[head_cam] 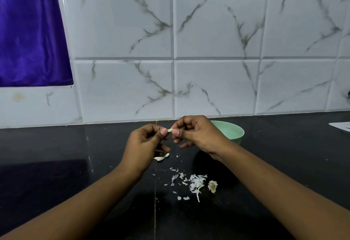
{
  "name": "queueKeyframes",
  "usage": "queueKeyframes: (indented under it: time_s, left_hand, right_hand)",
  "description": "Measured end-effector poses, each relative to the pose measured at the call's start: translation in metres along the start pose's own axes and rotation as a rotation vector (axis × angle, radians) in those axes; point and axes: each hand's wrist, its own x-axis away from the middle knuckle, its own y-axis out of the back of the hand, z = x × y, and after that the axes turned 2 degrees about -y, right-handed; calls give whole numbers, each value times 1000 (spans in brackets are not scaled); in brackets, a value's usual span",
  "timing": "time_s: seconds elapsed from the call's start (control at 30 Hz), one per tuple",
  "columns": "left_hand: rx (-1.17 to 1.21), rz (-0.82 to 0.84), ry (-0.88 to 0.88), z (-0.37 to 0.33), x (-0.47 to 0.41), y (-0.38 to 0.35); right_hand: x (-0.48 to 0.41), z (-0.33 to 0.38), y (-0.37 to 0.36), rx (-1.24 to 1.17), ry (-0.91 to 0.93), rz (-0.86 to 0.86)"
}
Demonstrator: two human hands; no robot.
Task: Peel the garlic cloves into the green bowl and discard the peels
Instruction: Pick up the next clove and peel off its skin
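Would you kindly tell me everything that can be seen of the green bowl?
The green bowl is pale mint, round, smooth and plain, like plastic or glazed ware. It stands upright on the black countertop near the tiled wall. The right hand, pinching a garlic clove, hides its left part; whether they touch cannot be told. Its floor is out of sight.

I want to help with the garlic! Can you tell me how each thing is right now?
Small white garlic clove: pinched at both ends, midair.
Left hand: pinches its left end.
Right hand: pinches its right end.
Round pale green bowl: upright, partly behind the right hand.
Thin white garlic peels: scattered loose on the black counter.
Two pale garlic pieces: lying beside the left hand.
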Motion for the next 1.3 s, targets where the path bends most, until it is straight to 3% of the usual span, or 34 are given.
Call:
queueKeyframes:
  time_s: [0.17, 0.23, 0.37, 0.5, 0.63, 0.77, 0.93, 1.13, 1.3]
  left_hand:
    - [-406, -160, -184, -1, 3, 0]
    - [-456, -184, -225, -3, 5, -1]
    - [-401, -186, -219, -4, 5, -2]
    - [-134, -84, -107, -3, 4, -4]
    - [-52, -5, -48, 0, 3, -3]
    - [-240, -80, -135, 2, 3, 0]
    - [-441, -159, -222, 0, 5, -1]
    - [-257, -75, -181, 0, 5, -2]
    - [-447, -60, -370, 0, 5, 3]
  right_hand:
    - [1, -2, -9, 92, 56, -195]
    - [2, -2, -13, 141, 104, -246]
    - [1, -1, -12, 58, 54, -170]
    - [1, 1, -1, -88, -45, 14]
    - [2, 1, 4, -144, -115, 78]
    - [-1, 0, 2, -33, -60, -50]
    - [-2, -6, -8, 274, 148, -269]
    - [-2, 0, -3, 41, -16, -138]
    - [0, 4, 1, -59, -115, -75]
